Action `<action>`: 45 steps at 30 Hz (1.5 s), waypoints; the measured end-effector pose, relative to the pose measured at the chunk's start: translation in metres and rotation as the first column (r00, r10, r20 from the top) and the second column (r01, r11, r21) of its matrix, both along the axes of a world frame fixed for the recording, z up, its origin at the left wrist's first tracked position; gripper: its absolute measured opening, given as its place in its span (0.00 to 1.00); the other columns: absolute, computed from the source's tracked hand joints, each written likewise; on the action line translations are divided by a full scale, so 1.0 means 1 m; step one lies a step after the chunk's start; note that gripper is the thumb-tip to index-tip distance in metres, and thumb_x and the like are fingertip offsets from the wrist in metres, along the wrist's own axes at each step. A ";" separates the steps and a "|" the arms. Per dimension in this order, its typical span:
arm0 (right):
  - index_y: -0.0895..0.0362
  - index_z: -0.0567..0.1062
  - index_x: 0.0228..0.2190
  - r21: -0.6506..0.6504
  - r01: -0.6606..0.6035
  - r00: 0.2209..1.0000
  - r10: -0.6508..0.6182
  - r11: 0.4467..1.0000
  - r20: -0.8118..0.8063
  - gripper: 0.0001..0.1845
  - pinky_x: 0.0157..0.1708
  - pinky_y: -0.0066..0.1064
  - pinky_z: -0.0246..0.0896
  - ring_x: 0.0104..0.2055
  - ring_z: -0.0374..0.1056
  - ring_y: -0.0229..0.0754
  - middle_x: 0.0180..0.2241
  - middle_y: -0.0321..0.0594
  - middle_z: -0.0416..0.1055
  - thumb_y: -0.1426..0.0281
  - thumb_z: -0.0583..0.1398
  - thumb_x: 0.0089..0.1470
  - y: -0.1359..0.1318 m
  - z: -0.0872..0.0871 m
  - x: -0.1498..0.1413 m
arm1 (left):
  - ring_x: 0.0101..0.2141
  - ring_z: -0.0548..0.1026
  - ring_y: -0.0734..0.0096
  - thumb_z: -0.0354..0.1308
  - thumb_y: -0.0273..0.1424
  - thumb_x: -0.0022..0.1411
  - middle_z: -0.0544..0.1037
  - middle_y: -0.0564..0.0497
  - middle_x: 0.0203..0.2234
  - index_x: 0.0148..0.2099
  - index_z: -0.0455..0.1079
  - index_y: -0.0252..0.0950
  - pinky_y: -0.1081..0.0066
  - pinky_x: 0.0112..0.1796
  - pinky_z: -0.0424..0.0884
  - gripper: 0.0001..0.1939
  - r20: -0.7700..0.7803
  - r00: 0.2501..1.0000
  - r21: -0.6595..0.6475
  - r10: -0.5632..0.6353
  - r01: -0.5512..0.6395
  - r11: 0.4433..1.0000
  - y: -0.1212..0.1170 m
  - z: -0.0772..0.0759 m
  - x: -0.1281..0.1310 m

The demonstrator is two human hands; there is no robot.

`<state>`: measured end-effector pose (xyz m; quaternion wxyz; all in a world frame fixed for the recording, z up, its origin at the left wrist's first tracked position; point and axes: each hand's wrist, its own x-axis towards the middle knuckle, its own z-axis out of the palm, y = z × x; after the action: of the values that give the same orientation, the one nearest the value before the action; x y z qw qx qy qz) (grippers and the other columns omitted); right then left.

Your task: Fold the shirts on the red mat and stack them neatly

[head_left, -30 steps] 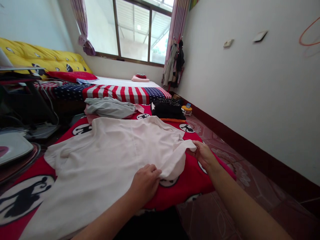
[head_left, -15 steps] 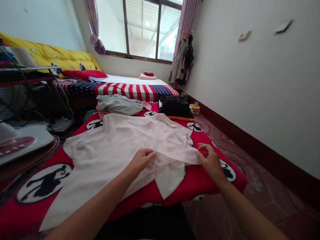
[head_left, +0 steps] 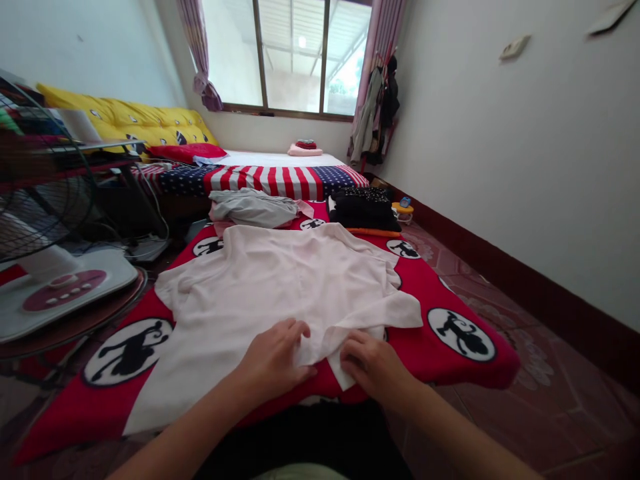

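Observation:
A pale pink short-sleeved shirt [head_left: 280, 287] lies spread on a red bedspread with cat-in-circle prints [head_left: 415, 350]. One side of its near edge is folded over, and a corner hangs down between my hands. My left hand [head_left: 273, 363] is on the folded cloth, fingers bunching it. My right hand [head_left: 373, 363] curls over the same fold, just to the right of that corner. The two hands are close together at the near edge of the bed.
Beyond the shirt lie a grey garment [head_left: 253, 208] and a stack of black clothes [head_left: 365, 210]. A standing fan [head_left: 40, 193] is at the left. To the right, a tiled floor [head_left: 500, 400] runs along the wall. A bed with flag-patterned bedding [head_left: 265, 180] stands behind.
My right hand has moved left towards my left hand, and the two now hold the fold close together. The near hem is gathered more tightly. The view has shifted slightly right.

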<state>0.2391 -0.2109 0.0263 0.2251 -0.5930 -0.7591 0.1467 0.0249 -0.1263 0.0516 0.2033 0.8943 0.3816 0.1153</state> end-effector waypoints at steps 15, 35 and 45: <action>0.55 0.69 0.41 -0.194 -0.044 0.638 -0.122 0.980 -0.761 0.18 0.39 0.30 0.64 0.41 0.71 0.41 0.40 0.39 0.75 0.67 0.65 0.46 0.038 0.008 -0.046 | 0.23 0.63 0.76 0.58 0.41 0.53 0.68 0.57 0.20 0.31 0.69 0.32 0.75 0.25 0.55 0.15 0.343 0.907 -0.643 0.244 0.037 0.765 0.041 0.008 -0.028; 0.57 0.77 0.35 -0.026 0.189 0.879 -0.181 0.982 -0.442 0.12 0.37 0.33 0.67 0.40 0.72 0.44 0.38 0.42 0.76 0.65 0.60 0.48 0.120 0.024 0.015 | 0.54 0.68 0.60 0.54 0.35 0.62 0.68 0.43 0.56 0.56 0.69 0.39 0.62 0.55 0.63 0.20 0.220 0.975 0.129 -0.015 -0.014 0.992 0.115 -0.024 0.022; 0.59 0.70 0.40 -0.067 0.375 0.782 -0.354 0.925 -0.513 0.16 0.24 0.28 0.66 0.28 0.73 0.40 0.31 0.40 0.73 0.67 0.57 0.48 0.251 0.013 0.061 | 0.46 0.70 0.65 0.54 0.26 0.60 0.76 0.47 0.41 0.40 0.76 0.37 0.66 0.50 0.65 0.10 0.444 0.873 0.115 0.200 -0.277 0.954 0.177 -0.043 0.068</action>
<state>0.3002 0.0404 0.0397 0.4555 -0.6625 -0.5444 0.2394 0.0925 0.0504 0.0089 0.1866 0.8072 0.4238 0.3659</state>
